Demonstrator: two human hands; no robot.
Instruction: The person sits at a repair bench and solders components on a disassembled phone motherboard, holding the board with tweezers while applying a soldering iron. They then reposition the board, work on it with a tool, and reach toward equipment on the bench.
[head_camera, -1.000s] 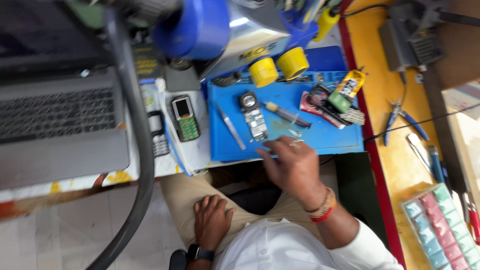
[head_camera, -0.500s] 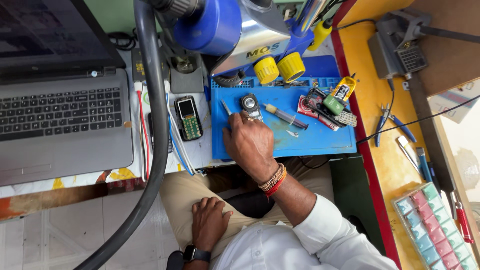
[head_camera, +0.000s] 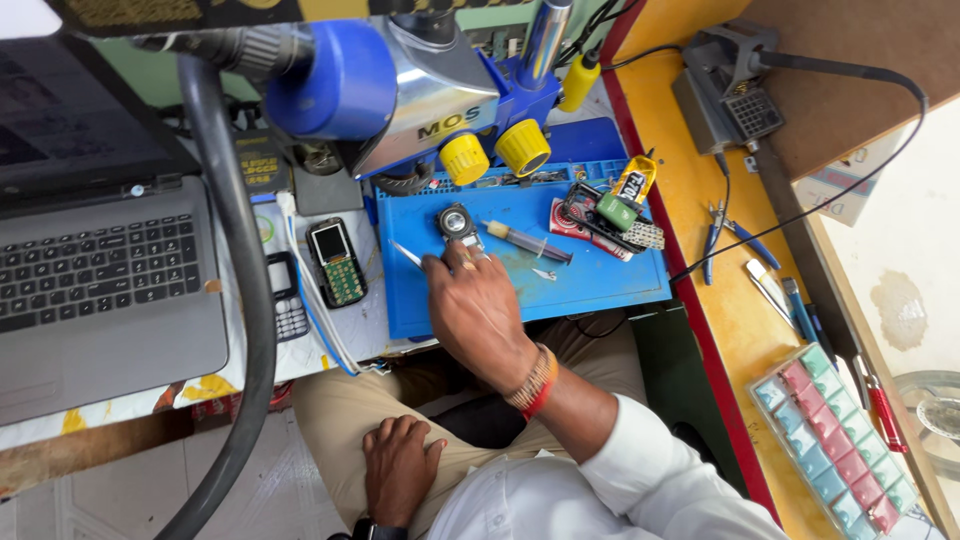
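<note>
A cluttered repair bench fills the frame, with a blue work mat (head_camera: 600, 280) at its centre under a blue microscope head (head_camera: 380, 80). A small dark phone part (head_camera: 457, 222) with a round lens-like opening lies at the mat's upper left. The right hand (head_camera: 475, 310) reaches palm down, fingertips at the part; whether they pinch it cannot be told. The left hand (head_camera: 398, 468) rests open on the thigh at the lower centre, holding nothing.
</note>
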